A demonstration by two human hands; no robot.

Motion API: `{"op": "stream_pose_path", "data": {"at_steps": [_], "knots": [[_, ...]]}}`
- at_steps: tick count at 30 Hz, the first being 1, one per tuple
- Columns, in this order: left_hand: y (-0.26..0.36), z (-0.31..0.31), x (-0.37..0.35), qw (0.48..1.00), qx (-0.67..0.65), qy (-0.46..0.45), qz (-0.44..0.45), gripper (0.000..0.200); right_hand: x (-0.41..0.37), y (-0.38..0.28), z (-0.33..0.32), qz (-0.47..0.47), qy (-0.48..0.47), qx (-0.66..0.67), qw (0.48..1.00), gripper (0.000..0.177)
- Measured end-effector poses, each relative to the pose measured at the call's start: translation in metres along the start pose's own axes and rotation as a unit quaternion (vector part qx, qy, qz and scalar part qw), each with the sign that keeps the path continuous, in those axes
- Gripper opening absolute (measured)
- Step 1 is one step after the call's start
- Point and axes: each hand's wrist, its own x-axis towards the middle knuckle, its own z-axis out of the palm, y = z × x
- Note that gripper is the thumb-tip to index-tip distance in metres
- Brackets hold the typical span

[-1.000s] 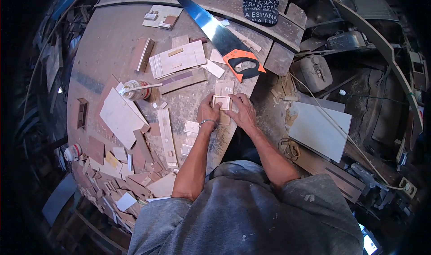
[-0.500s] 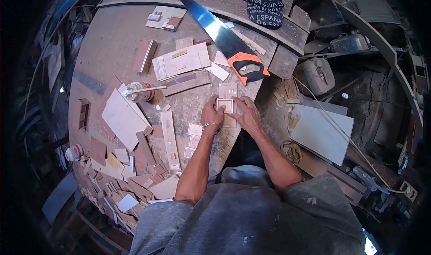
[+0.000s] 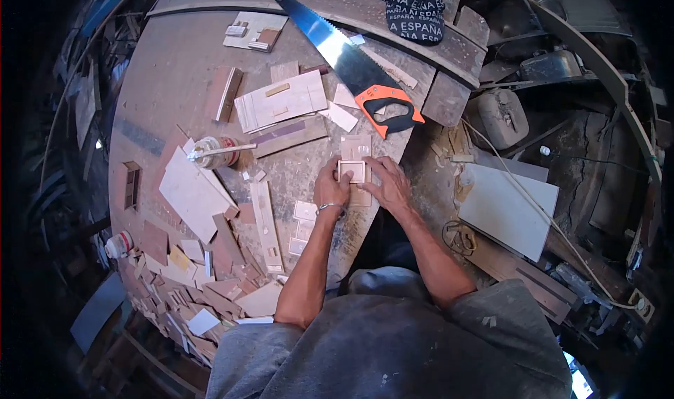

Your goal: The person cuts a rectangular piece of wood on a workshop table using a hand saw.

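A small square wooden frame [image 3: 352, 172] lies over a thin wooden strip [image 3: 356, 146] near the right edge of the workbench. My left hand [image 3: 331, 190] grips the frame's left side, its thumb at the lower edge. From the other side, my right hand [image 3: 390, 187] has its fingertips closed in on the frame's right edge, where the strip also shows. Just left of my left wrist lie several small pale wooden panels [image 3: 304, 211]. A handsaw [image 3: 344, 58] with an orange and black handle rests beyond my hands.
An open jar [image 3: 217, 152] with a stick across it stands left of centre on the workbench [image 3: 175, 69]. Wood offcuts [image 3: 203, 319] crowd the near left. A black lettered cap [image 3: 414, 9] lies at the back. Right of the bench are a pale board [image 3: 509, 209] and a plastic jug [image 3: 500, 118].
Both hands stay on the small frame, with only slight finger shifts. The whole view has moved a little.
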Motion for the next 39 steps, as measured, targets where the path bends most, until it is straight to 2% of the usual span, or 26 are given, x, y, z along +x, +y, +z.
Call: {"op": "stream_pose_path", "data": {"at_steps": [16,28,31,39], "knots": [[0.004,0.004,-0.01,0.996,-0.062,-0.002,-0.068,0.051,0.001,0.001,-0.005,0.001,-0.012,0.001,1.0,0.068],[0.008,0.003,-0.01,0.994,-0.074,0.001,-0.079,0.048,0.008,0.008,-0.01,-0.005,-0.05,-0.009,0.999,0.07],[0.009,0.001,-0.009,0.997,-0.045,-0.007,-0.064,0.053,0.011,0.012,-0.014,-0.013,-0.065,0.004,0.998,0.071],[0.009,0.0,-0.009,0.997,-0.048,-0.008,-0.065,0.053,0.01,0.017,-0.009,-0.019,-0.054,0.002,0.998,0.074]]}}
